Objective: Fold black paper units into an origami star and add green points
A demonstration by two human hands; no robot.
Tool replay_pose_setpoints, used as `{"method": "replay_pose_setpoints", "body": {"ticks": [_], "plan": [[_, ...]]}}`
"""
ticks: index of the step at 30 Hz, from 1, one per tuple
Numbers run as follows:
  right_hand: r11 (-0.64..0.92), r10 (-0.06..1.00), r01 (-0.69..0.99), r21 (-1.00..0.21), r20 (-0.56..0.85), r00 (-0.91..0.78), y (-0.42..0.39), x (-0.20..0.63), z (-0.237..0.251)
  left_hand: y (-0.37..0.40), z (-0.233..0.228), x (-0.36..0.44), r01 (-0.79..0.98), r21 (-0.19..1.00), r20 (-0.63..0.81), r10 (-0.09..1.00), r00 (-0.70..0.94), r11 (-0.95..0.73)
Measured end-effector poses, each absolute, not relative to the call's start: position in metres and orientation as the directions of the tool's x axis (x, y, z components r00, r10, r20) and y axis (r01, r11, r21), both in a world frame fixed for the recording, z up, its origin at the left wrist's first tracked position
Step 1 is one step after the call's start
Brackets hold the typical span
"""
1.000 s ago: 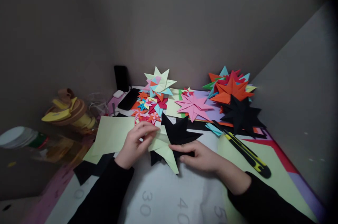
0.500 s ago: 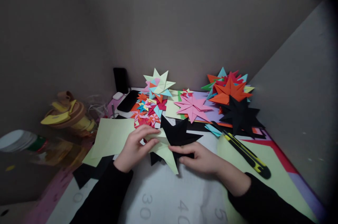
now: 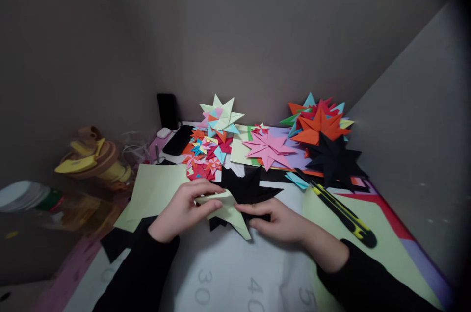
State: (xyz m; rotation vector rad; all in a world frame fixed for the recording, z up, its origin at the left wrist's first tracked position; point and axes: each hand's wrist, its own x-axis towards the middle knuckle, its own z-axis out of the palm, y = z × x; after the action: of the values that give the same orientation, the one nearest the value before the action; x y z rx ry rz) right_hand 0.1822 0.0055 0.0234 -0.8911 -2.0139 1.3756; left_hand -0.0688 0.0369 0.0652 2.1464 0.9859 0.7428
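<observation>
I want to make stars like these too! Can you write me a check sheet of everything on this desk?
Surface: white cutting mat with printed numbers, on a desk in a grey corner.
Job's things: half-built folded paper star, black and pale green points joined.
Clutter: pale green paper sheet; pink paper star; orange paper star; black paper star; small mixed-colour stars; yellow-and-black utility knife; black phone.
Hands: left hand pinches the green point; right hand presses on the black part.
Cables: nothing seen clearly.
Surroundings: brown and yellow tape rolls at the left, bare grey walls.
</observation>
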Motion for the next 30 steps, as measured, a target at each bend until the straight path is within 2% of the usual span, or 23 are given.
{"method": "replay_pose_setpoints", "body": {"ticks": [4,7,9,12,16,19,23,28,30], "plan": [[0.309,0.747,0.214,-0.927,0.097,-0.658,0.006,0.184,0.022,0.034,0.073,-0.069,0.441,0.733,0.119,0.736,0.666,-0.518],[0.306,0.748,0.228,-0.924,0.085,-0.658,0.006,0.186,0.023,0.032,0.072,-0.072,0.479,0.688,0.167,0.761,0.627,-0.546],[0.299,0.750,0.237,-0.925,0.074,-0.657,0.006,0.186,0.023,0.032,0.071,-0.074,0.518,0.602,0.284,0.770,0.571,-0.607],[0.301,0.755,0.241,-0.923,0.077,-0.651,0.005,0.185,0.024,0.030,0.070,-0.071,0.576,0.423,0.431,0.714,0.552,-0.700],[0.317,0.766,0.281,-0.906,0.070,-0.639,0.003,0.185,0.023,0.023,0.071,-0.059,0.626,0.231,0.470,0.649,0.598,-0.744],[0.322,0.767,0.292,-0.901,0.067,-0.638,0.002,0.185,0.023,0.019,0.071,-0.054,0.628,0.154,0.485,0.612,0.625,-0.763],[0.317,0.761,0.292,-0.902,0.058,-0.646,0.002,0.187,0.023,0.018,0.069,-0.052,0.600,0.190,0.505,0.601,0.619,-0.777],[0.283,0.761,0.268,-0.921,0.045,-0.647,0.004,0.187,0.027,0.019,0.067,-0.055,0.564,0.424,0.535,0.699,0.475,-0.708],[0.271,0.762,0.251,-0.929,0.048,-0.646,0.004,0.187,0.029,0.020,0.067,-0.057,0.552,0.453,0.536,0.709,0.458,-0.700]]}}
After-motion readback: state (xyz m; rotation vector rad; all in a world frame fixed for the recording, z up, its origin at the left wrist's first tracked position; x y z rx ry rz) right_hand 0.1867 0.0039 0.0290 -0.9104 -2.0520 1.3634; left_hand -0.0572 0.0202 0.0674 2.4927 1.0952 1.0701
